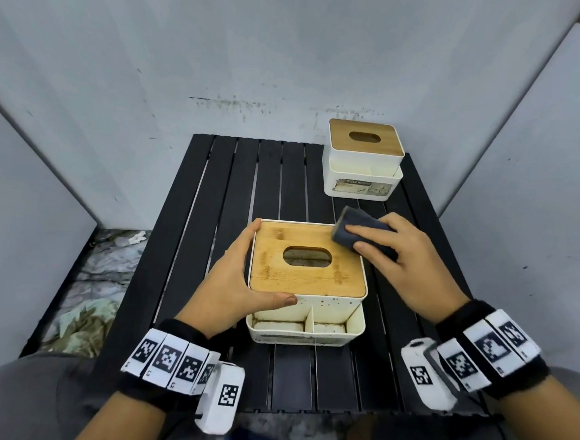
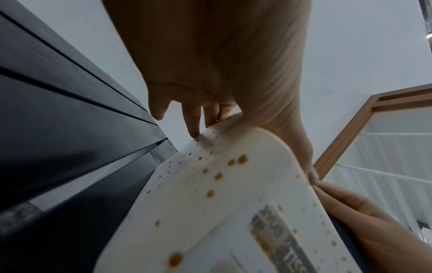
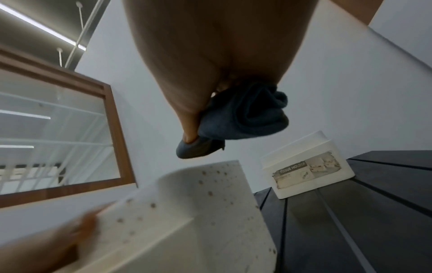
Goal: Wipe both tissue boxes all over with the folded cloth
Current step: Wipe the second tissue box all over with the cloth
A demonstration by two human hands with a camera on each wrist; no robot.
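Near tissue box (image 1: 308, 279), brown-spotted, sits mid-surface (image 1: 236, 188); left hand (image 1: 239, 285) grip clasps its side. Right hand (image 1: 406, 259) grip pinches folded cloth (image 1: 353, 231) at lid's far right corner. Lid wiping appears under way; stained walls and far tissue box (image 1: 363, 159) remain.

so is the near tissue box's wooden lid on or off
On. The wooden lid sits flush on the near tissue box, steadied by the left hand.

Left hand (image 1: 234, 281) cupped, thumb forward — right hand (image 1: 406, 259) knuckles up, fingers curled, gripping.
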